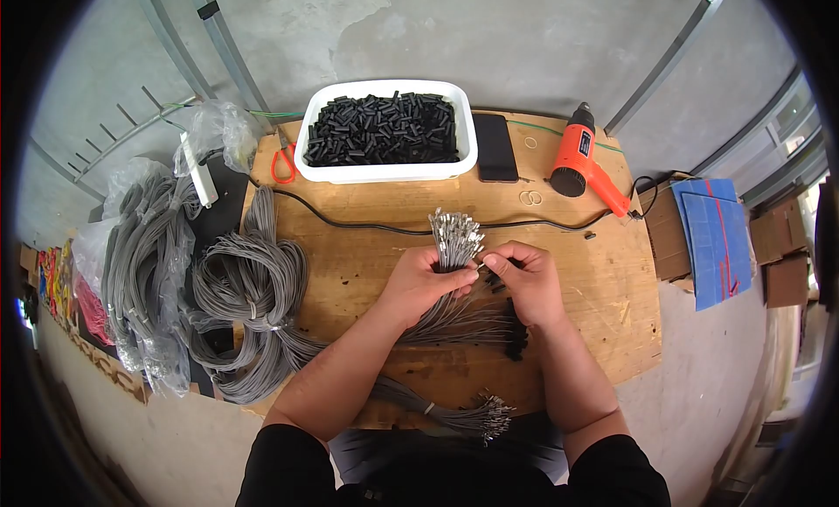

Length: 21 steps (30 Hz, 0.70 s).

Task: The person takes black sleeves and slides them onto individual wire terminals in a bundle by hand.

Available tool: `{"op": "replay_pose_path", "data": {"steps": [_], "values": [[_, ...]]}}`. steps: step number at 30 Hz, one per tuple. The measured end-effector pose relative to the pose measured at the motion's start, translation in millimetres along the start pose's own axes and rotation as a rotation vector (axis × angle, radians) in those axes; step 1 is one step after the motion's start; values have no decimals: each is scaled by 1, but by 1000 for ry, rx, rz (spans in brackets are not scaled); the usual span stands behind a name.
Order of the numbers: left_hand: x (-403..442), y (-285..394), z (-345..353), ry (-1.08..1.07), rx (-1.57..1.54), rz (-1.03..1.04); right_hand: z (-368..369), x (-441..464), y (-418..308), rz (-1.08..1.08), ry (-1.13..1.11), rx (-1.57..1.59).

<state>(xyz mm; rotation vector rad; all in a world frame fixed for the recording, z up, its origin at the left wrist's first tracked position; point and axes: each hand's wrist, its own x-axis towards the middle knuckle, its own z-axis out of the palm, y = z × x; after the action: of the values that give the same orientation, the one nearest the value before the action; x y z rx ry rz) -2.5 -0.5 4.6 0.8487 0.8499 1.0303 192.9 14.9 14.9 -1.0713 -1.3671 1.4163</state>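
Note:
My left hand [418,284] is wrapped round a bundle of thin grey cables, whose silvery metal ends [456,236] stick up in a dense cluster above the fingers. Close beside it, my right hand [527,280] is closed in a pinch, its fingertips at what looks like a single cable's end; the fingers partly hide it. Below the hands, grey cables [450,325] fan out to the right, toward a cluster of black sleeves [515,336] at their ends. Nearer my body lies another tied cable bundle [437,413] with metal ends.
Behind my hands stands a white tub [384,172] full of short black tubes [384,127]. A black phone [496,149], an orange heat gun [577,157] and red-handled pliers [284,162] are at the back. A black cord [393,229] crosses the table. Coiled cables [249,280] fill the left.

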Motion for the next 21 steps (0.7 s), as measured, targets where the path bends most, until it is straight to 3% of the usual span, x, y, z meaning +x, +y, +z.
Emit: {"op": "replay_pose_path", "data": {"steps": [3, 5, 16, 21], "values": [[1, -1, 0, 10, 9, 14, 3, -2, -11, 94, -7, 24], [1, -2, 0, 29, 3, 16, 0, -1, -12, 180, -43, 334], [4, -4, -4, 117, -22, 57, -2, 2, 1, 83, -66, 256], [4, -4, -4, 106, -6, 56, -3, 3, 4, 67, 25, 254]]}}
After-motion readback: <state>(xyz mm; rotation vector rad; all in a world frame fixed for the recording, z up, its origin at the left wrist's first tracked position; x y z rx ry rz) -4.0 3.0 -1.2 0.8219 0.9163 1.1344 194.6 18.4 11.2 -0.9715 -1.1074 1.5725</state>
